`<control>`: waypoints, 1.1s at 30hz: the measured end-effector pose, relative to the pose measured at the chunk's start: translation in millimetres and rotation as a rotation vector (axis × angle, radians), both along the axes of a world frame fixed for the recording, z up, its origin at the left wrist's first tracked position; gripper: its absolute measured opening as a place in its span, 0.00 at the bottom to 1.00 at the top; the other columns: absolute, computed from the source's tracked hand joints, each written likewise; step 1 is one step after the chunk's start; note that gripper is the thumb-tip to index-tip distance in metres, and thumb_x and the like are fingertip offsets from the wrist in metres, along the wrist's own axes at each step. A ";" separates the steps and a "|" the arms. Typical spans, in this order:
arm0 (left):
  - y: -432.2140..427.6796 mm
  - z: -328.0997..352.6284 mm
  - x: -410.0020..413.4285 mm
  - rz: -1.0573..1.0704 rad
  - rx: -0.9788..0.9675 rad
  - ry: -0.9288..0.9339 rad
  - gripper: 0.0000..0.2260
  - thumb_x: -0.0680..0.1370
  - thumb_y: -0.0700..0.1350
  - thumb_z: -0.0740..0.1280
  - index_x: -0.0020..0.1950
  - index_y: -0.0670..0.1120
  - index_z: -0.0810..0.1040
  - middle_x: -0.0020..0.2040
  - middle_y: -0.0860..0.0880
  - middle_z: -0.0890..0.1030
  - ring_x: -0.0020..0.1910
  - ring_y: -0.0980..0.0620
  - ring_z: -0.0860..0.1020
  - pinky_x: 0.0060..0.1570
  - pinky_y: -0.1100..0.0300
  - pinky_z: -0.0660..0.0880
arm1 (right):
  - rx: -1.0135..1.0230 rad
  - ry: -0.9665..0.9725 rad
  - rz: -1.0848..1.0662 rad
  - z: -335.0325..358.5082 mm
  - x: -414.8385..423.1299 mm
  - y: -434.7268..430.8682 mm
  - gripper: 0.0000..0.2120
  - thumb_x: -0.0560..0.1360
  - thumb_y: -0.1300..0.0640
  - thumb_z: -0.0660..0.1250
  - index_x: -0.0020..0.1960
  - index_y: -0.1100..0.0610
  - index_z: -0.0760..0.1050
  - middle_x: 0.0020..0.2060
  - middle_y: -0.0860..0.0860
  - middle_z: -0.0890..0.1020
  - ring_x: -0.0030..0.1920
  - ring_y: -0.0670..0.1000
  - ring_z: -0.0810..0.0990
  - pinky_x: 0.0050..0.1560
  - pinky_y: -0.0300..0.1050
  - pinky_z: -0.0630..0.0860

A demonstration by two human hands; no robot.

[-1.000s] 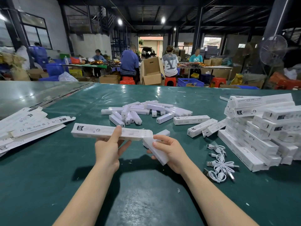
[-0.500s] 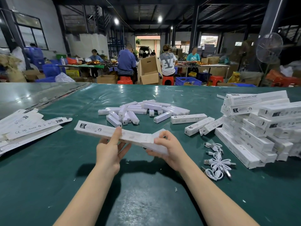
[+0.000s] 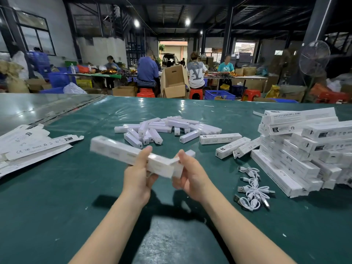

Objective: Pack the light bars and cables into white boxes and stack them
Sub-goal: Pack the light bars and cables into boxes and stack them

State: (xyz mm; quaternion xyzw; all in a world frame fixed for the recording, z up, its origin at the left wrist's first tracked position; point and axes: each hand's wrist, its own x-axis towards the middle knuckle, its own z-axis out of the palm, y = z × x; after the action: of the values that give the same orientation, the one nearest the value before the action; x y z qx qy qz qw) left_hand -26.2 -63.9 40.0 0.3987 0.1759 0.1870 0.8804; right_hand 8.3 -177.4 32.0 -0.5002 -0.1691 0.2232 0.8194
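I am clamping my left grip [image 3: 138, 175] round the white box [image 3: 114, 149] at mid-length; my right grip [image 3: 190, 178] is pinching its right end. The light bars [image 3: 167, 128] are lying beyond both grips, with cables [image 3: 251, 189] and stacked boxes [image 3: 304, 149] right of the right grip.

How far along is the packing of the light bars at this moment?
Done: a stack of closed boxes stands on the right. In hand: left hand and right hand both grip one white box, blurred, its end flap apparently open. Remaining: a pile of loose light bars, a bunch of cables and flat boxes wait.
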 end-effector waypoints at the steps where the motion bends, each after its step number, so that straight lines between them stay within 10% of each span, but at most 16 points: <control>1: -5.1 -2.2 0.4 -0.011 0.031 0.008 0.10 0.74 0.47 0.68 0.37 0.46 0.71 0.23 0.53 0.74 0.21 0.60 0.75 0.22 0.69 0.72 | -0.039 -0.040 -0.036 -0.9 -0.5 4.6 0.21 0.61 0.42 0.75 0.26 0.54 0.68 0.22 0.50 0.69 0.20 0.46 0.68 0.21 0.32 0.63; 5: -1.6 3.7 1.4 0.037 -0.209 0.075 0.14 0.73 0.55 0.69 0.38 0.47 0.70 0.23 0.53 0.75 0.19 0.60 0.74 0.21 0.69 0.72 | 0.207 0.006 0.192 2.3 0.5 -6.4 0.18 0.49 0.45 0.82 0.31 0.54 0.81 0.33 0.52 0.82 0.31 0.49 0.82 0.30 0.40 0.78; 11: -3.8 1.5 -0.3 0.051 -0.098 0.073 0.16 0.73 0.57 0.67 0.40 0.45 0.72 0.34 0.49 0.76 0.24 0.58 0.77 0.22 0.68 0.73 | 0.005 -0.090 0.047 -2.9 6.0 -3.7 0.13 0.71 0.75 0.61 0.39 0.58 0.70 0.30 0.50 0.80 0.26 0.48 0.78 0.26 0.38 0.76; 15: -26.1 -4.3 -2.0 0.008 0.121 0.056 0.18 0.76 0.56 0.64 0.40 0.41 0.72 0.30 0.47 0.78 0.23 0.55 0.78 0.21 0.65 0.73 | -0.507 -0.502 -0.107 -1.8 5.0 1.7 0.11 0.70 0.68 0.64 0.34 0.55 0.66 0.27 0.52 0.72 0.26 0.47 0.68 0.23 0.37 0.64; 19: -26.8 1.1 -3.4 -0.006 -0.096 0.054 0.17 0.77 0.57 0.62 0.41 0.44 0.72 0.28 0.50 0.78 0.22 0.58 0.77 0.21 0.67 0.73 | -0.725 -0.654 -0.244 8.8 4.9 -0.3 0.14 0.70 0.66 0.65 0.31 0.53 0.65 0.24 0.47 0.69 0.26 0.46 0.65 0.30 0.39 0.63; 24: -7.2 6.1 -2.5 0.017 -0.219 0.057 0.17 0.80 0.57 0.58 0.40 0.46 0.71 0.27 0.50 0.78 0.20 0.57 0.76 0.21 0.68 0.73 | -1.262 -0.502 0.046 41.1 9.9 -49.8 0.16 0.68 0.41 0.69 0.43 0.53 0.74 0.33 0.48 0.77 0.29 0.46 0.76 0.29 0.36 0.72; 28: -2.7 8.0 -3.4 -0.051 -0.248 0.071 0.15 0.80 0.56 0.59 0.41 0.46 0.71 0.33 0.50 0.77 0.20 0.56 0.76 0.22 0.67 0.73 | -1.942 -0.291 0.050 53.1 21.8 -101.8 0.18 0.65 0.49 0.75 0.47 0.57 0.73 0.47 0.55 0.77 0.52 0.58 0.79 0.57 0.55 0.74; 33: -7.5 6.2 -4.9 -0.159 -0.225 0.118 0.17 0.79 0.58 0.58 0.40 0.47 0.71 0.24 0.51 0.78 0.22 0.57 0.72 0.22 0.70 0.71 | -2.123 -0.285 0.170 44.9 8.2 -119.0 0.24 0.64 0.56 0.76 0.58 0.56 0.74 0.56 0.51 0.77 0.52 0.52 0.79 0.51 0.43 0.76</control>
State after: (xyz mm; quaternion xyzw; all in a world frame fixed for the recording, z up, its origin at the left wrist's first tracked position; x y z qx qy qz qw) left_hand -31.1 -71.4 46.2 0.3207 0.2151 0.0719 0.9196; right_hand 16.5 -296.4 76.9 -0.9644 -0.0171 0.2518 -0.0794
